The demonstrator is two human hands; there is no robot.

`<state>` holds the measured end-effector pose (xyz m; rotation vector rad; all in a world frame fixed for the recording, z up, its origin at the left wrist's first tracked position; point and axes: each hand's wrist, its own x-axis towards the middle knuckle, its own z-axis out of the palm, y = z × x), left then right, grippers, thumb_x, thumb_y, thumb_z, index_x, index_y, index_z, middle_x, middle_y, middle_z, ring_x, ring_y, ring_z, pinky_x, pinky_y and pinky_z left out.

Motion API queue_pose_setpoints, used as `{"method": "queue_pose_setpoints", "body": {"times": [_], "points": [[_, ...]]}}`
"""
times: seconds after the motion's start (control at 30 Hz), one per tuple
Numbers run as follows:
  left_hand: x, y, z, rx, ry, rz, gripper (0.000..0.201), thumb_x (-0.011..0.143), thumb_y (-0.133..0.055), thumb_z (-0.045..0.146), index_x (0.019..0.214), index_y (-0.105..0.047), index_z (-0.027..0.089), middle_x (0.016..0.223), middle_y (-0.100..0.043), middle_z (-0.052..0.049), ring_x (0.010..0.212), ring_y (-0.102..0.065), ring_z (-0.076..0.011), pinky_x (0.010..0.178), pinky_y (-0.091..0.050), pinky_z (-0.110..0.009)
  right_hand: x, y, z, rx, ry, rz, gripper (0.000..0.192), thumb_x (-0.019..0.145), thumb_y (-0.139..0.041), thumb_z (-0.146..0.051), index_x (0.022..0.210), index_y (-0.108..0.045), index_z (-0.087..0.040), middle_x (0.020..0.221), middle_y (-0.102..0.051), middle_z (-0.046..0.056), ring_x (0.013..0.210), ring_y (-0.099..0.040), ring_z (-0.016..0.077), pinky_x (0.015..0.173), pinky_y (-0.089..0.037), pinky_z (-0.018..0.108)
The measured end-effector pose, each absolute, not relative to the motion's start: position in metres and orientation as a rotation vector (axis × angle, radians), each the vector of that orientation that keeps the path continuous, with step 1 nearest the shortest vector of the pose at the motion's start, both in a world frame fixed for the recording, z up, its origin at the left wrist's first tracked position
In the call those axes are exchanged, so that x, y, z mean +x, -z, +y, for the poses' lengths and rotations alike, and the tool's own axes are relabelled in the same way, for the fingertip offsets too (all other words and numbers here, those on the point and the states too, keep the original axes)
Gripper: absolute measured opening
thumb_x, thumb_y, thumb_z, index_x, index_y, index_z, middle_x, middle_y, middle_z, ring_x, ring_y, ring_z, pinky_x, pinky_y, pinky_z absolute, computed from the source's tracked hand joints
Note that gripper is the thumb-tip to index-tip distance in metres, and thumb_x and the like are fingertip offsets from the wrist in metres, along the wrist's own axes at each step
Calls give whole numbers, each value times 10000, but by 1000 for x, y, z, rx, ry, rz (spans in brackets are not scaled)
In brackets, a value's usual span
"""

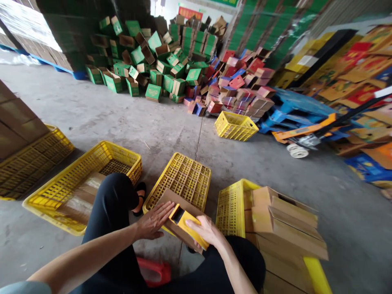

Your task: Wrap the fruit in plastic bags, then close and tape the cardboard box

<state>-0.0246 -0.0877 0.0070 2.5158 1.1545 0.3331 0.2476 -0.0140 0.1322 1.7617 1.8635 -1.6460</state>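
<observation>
My right hand [206,230] is wrapped round a yellow boxy hand tool [191,228] with a dark opening near its far end; its exact kind does not show. The tool lies over a flat piece of brown cardboard [176,197]. On that cardboard my left hand [155,220] rests flat, fingers stretched out, just left of the tool's far end. Under the cardboard is an upturned yellow plastic crate [186,171], its slatted bottom facing up between my knees.
Beside my left leg stands a yellow crate [122,157] with cardboard inside. At right, another crate [229,210] holds stacked brown cartons [288,220]. A red stool [154,271] is below me. Farther off are heaped green boxes [153,92], a yellow crate [235,126] and a pallet jack [303,134].
</observation>
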Motion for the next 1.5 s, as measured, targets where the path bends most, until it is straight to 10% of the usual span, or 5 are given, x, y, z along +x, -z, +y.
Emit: {"method": "queue_pose_setpoints", "body": {"times": [1.5], "points": [[0, -7, -52, 2511, -433, 1186, 1047, 946, -523, 720, 1690, 29, 230, 1739, -204, -122, 1576, -247, -367, 1271, -182, -510, 253, -139, -22, 2071, 1699, 1621, 390, 953, -582, -572, 872, -600, -191, 524, -654, 49, 478, -681, 213, 438, -538, 261]]}}
